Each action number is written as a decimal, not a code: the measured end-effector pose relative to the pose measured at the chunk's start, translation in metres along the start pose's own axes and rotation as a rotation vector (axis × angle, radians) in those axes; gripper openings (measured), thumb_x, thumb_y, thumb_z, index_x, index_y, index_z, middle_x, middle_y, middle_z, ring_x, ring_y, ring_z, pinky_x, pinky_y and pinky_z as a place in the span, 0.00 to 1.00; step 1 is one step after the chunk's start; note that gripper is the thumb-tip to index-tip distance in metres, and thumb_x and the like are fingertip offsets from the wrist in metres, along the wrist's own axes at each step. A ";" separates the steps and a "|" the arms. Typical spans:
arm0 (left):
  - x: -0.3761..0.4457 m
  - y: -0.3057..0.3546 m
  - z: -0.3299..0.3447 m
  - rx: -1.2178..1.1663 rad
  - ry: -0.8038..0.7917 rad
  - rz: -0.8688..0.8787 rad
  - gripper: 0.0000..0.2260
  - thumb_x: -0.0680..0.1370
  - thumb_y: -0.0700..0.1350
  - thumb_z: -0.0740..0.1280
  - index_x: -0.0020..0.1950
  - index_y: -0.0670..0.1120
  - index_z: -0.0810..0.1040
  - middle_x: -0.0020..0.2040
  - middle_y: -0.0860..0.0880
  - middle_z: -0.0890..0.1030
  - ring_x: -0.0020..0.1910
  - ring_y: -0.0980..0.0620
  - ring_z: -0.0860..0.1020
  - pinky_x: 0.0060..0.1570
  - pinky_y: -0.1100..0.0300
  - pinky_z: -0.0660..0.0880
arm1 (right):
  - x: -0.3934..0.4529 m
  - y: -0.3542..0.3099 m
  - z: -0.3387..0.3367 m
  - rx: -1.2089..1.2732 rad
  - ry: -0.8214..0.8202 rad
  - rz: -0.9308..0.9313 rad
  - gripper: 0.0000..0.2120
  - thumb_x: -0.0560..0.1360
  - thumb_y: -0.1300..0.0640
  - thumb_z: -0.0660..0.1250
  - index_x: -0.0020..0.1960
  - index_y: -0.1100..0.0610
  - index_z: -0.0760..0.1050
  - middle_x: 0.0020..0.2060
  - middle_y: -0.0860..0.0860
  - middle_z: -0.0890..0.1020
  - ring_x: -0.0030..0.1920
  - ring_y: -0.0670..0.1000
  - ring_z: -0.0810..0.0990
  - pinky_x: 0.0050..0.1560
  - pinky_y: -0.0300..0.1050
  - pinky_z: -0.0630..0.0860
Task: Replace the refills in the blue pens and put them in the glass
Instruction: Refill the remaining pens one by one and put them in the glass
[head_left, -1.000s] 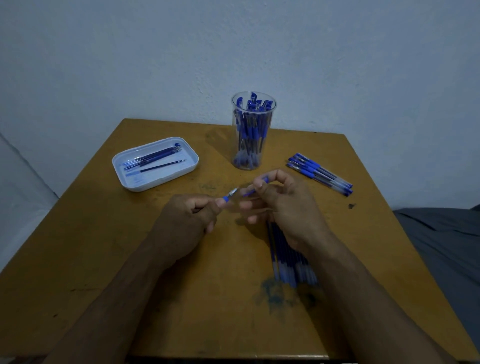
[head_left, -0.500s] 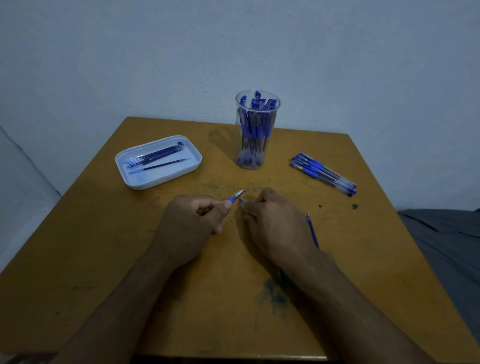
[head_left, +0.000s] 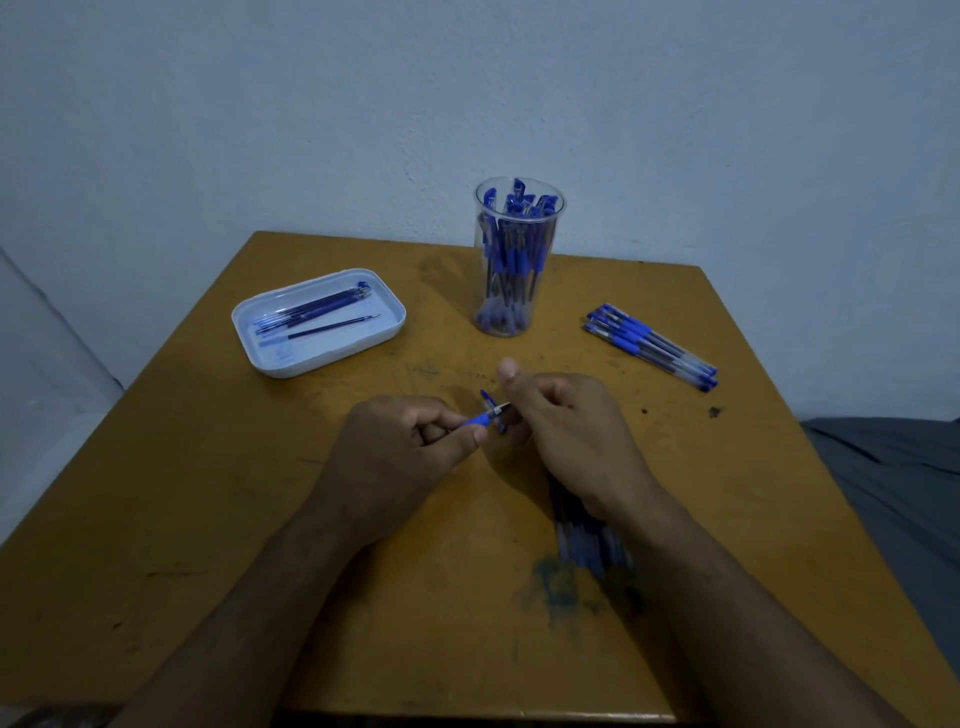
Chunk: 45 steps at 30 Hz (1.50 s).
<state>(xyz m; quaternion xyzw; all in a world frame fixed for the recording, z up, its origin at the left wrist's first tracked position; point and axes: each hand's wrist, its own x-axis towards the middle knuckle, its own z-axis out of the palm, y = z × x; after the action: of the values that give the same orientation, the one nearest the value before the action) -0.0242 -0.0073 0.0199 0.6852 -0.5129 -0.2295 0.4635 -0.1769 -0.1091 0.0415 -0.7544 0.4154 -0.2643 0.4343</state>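
Note:
My left hand (head_left: 400, 447) grips a blue pen (head_left: 480, 418) by its grip section, tip pointing right. My right hand (head_left: 566, 431) is curled at the pen's tip and holds a small blue cap (head_left: 489, 404) there, thumb raised. A clear glass (head_left: 517, 260) with several blue pens stands at the back centre. A white tray (head_left: 322, 322) at the back left holds several refills. Several capped blue pens (head_left: 652, 345) lie at the right. A pile of blue pens (head_left: 587, 535) lies under my right forearm, mostly hidden and blurred.
The worn orange-brown table (head_left: 260, 519) has ink stains (head_left: 556, 577) near the front. A pale wall rises directly behind it. Grey fabric (head_left: 904, 467) lies off the table's right edge.
My right hand went down to the table beside the pile, then came back up to the pen's tip with a blue cap. My left hand kept hold of the pen.

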 end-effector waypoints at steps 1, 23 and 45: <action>0.000 0.000 0.000 0.014 -0.007 0.011 0.03 0.75 0.49 0.75 0.44 0.51 0.87 0.32 0.50 0.83 0.26 0.58 0.73 0.29 0.68 0.67 | 0.000 0.002 0.001 -0.008 -0.027 -0.001 0.27 0.80 0.39 0.64 0.37 0.61 0.81 0.32 0.52 0.84 0.34 0.50 0.81 0.37 0.39 0.76; 0.001 0.004 -0.005 -0.089 -0.028 -0.045 0.05 0.77 0.49 0.73 0.46 0.50 0.87 0.32 0.48 0.84 0.24 0.61 0.74 0.27 0.73 0.66 | 0.003 0.002 -0.017 0.040 -0.210 -0.002 0.12 0.75 0.46 0.74 0.53 0.53 0.82 0.45 0.55 0.84 0.32 0.42 0.75 0.33 0.38 0.71; 0.001 0.004 -0.003 -0.067 -0.037 -0.040 0.06 0.76 0.51 0.73 0.47 0.50 0.86 0.32 0.48 0.84 0.24 0.61 0.74 0.27 0.71 0.67 | 0.002 0.002 -0.021 0.097 -0.303 0.015 0.12 0.80 0.63 0.68 0.60 0.49 0.78 0.45 0.51 0.83 0.25 0.42 0.69 0.26 0.38 0.67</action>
<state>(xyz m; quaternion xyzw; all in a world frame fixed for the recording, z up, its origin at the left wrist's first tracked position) -0.0231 -0.0068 0.0249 0.6750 -0.4998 -0.2685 0.4717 -0.1926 -0.1210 0.0502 -0.7606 0.3377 -0.1640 0.5296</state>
